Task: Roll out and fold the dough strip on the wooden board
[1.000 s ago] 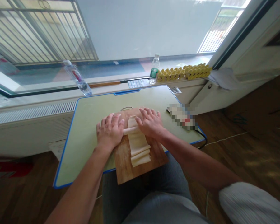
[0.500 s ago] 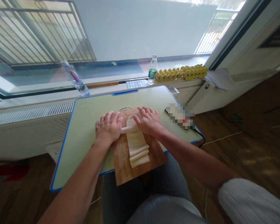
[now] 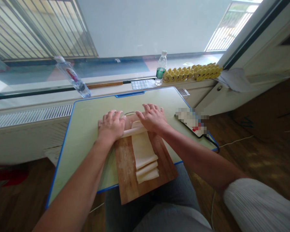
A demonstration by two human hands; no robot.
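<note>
Right sleeve (image 3: 258, 201): whitish-grey, fine ribbed lines all over, kinda loose and puffy, rounded edge stopping right where bare right forearm (image 3: 195, 149) starts. Shirt front (image 3: 171, 219): pale grey, pretty blurry tbh, so can't make out ribbing there. Pants (image 3: 189, 185): faded blue-grey, denim-looking, way darker in shadowed patches. Left forearm (image 3: 79, 175) bare as far as view goes. Left hand (image 3: 111, 125) and right hand (image 3: 153, 118) bare too.
</note>
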